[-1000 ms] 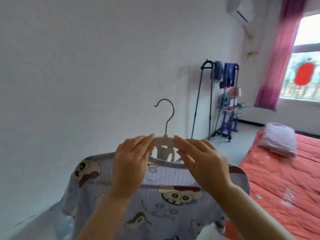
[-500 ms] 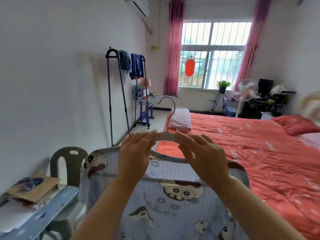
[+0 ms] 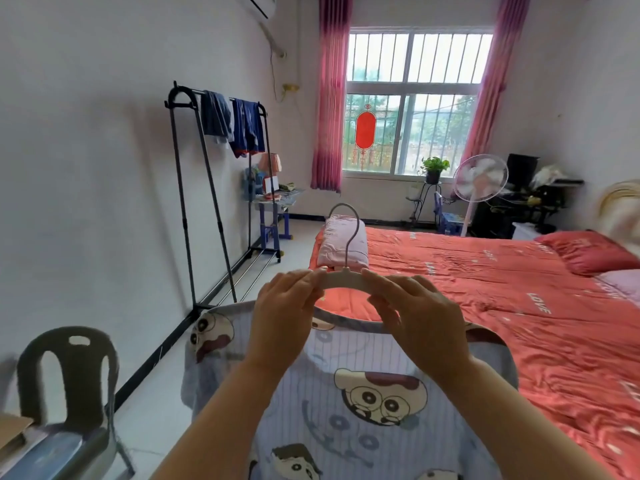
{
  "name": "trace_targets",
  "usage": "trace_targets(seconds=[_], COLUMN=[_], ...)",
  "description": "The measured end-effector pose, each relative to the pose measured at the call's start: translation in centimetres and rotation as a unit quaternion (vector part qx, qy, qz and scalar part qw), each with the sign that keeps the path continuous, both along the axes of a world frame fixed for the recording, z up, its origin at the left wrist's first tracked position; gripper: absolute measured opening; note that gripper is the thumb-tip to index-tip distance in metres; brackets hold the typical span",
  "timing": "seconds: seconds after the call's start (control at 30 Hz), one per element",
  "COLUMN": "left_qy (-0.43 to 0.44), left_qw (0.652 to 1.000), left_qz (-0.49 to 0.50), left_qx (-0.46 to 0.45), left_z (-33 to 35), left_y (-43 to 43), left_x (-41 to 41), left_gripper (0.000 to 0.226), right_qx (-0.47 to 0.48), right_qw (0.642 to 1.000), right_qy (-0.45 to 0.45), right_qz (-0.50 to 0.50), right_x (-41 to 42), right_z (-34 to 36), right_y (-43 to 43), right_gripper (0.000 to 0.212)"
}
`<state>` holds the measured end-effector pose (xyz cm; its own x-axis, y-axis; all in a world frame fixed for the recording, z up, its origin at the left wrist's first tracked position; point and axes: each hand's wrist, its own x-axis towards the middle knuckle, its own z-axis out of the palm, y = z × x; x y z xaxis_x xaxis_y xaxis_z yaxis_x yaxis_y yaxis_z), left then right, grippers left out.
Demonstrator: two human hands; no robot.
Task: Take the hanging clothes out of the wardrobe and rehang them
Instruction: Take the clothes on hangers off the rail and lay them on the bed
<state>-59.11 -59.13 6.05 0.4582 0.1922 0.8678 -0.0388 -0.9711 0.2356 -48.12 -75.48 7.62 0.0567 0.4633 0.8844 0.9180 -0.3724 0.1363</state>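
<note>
Hanging on a curved white hanger with a thin metal hook, the soft striped cartoon shirt is up in the air. The left hand and right hand each pinch the hanger's top. A shiny red bed lies behind, in a white room.

Foreground, centre: hanger with a shirt hung on it. The left grip and right grip pinch its bar on either side of the hook.
Foreground, left: chair.
Left wall: clothes rack with garments over its top rail; table behind it.
Right: bed, with a pillow on its near-left corner, behind the hook.
Far wall: window; plant and fan before it.
</note>
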Motion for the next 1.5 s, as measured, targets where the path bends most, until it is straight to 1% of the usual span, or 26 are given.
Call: trace_targets(seconds=[0.13, 0.23, 0.33, 0.43, 0.57, 0.77, 0.93, 1.07, 1.17, 1.33, 1.43, 1.5], left_qy=[-0.007, -0.008, 0.001, 0.01, 0.027, 0.078, 0.114, 0.143, 0.178, 0.233, 0.279, 0.32], left_qw=[1.0, 0.999, 0.999, 0.998, 0.997, 0.992, 0.987, 0.982, 0.972, 0.957, 0.943, 0.926], left_qz=[-0.012, -0.033, -0.043, -0.05, -0.067, -0.068, -0.06, -0.051, -0.054, -0.037, -0.011, 0.026], left_qx=[0.0, -0.011, -0.012, -0.022, -0.04, -0.071, -0.091, -0.114, -0.144, -0.167, -0.181, -0.2], left_z=[-0.7, -1.8, -2.5, -3.3, -4.5, -7.3, -10.9, -14.8, -18.8, -26.0, -30.5, -32.9], left_y=[3.3, 6.3, 9.6, 12.8, 16.2, 20.6, 23.9, 26.4, 28.2, 31.0, 32.9, 33.8], left_x=[5.3, 9.4, 13.3, 17.1, 22.0, 29.7, 36.8, 43.1, 47.4, 53.1, 55.6, 57.0], left_gripper=[0.026, 0.025, 0.026, 0.026, 0.025, 0.027, 0.031, 0.027, 0.029, 0.028, 0.029, 0.038], right_qx=[-0.009, -0.019, -0.032, -0.04, -0.042, -0.059, -0.068, -0.084, -0.104, -0.151, -0.166, -0.211], right_qw=[1.0, 0.999, 0.998, 0.996, 0.994, 0.991, 0.986, 0.978, 0.97, 0.96, 0.939, 0.917], right_qy=[0.002, -0.004, -0.001, 0.002, 0.032, 0.077, 0.128, 0.178, 0.209, 0.228, 0.296, 0.333], right_qz=[-0.021, -0.038, -0.056, -0.085, -0.091, -0.096, -0.081, -0.07, -0.066, -0.061, -0.05, -0.061], right_x=[5.0, 8.6, 12.2, 15.4, 19.7, 27.3, 35.2, 41.7, 46.0, 51.8, 54.7, 56.2], right_z=[-0.9, -1.9, -2.5, -3.2, -4.4, -7.3, -11.5, -15.6, -19.6, -26.9, -31.8, -35.1], right_y=[3.0, 5.6, 8.7, 11.7, 15.0, 19.8, 23.4, 26.3, 28.1, 31.1, 33.2, 34.6], right_gripper=[0.035, 0.033, 0.044, 0.045, 0.046, 0.048, 0.048, 0.047, 0.048, 0.048, 0.045, 0.043])
